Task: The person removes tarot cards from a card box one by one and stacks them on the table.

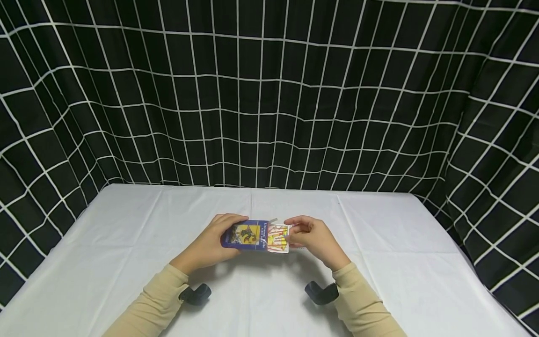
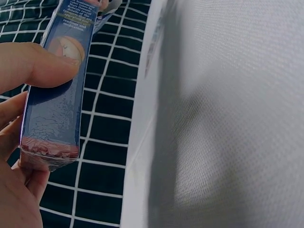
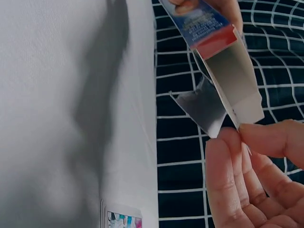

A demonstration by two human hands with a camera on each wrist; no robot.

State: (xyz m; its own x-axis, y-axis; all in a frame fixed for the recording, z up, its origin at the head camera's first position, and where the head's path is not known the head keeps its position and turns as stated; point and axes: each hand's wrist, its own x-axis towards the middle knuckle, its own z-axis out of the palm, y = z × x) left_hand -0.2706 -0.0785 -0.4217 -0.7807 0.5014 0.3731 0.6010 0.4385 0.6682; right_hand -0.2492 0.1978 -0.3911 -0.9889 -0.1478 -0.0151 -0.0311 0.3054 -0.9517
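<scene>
My left hand (image 1: 212, 241) grips a blue tarot card box (image 1: 246, 235), labelled "Universal Waite", above the white table. Its thumb (image 2: 66, 59) presses the narrow side in the left wrist view. At the box's right end a panel with a colourful picture (image 1: 278, 238) sticks out. The right wrist view shows this end open, with a pale panel (image 3: 237, 90) that looks like the box flap and a loose grey side flap (image 3: 202, 107). My right hand (image 1: 313, 238) pinches the panel's edge between thumb and fingers. How full the box is stays unclear.
Low on the table, near the right hand, lies a small stack of picture cards (image 3: 124, 220), partly cut off. The white cloth (image 1: 126, 234) covers the table. Black curtains (image 1: 261, 93) with white grid lines stand behind and at both sides.
</scene>
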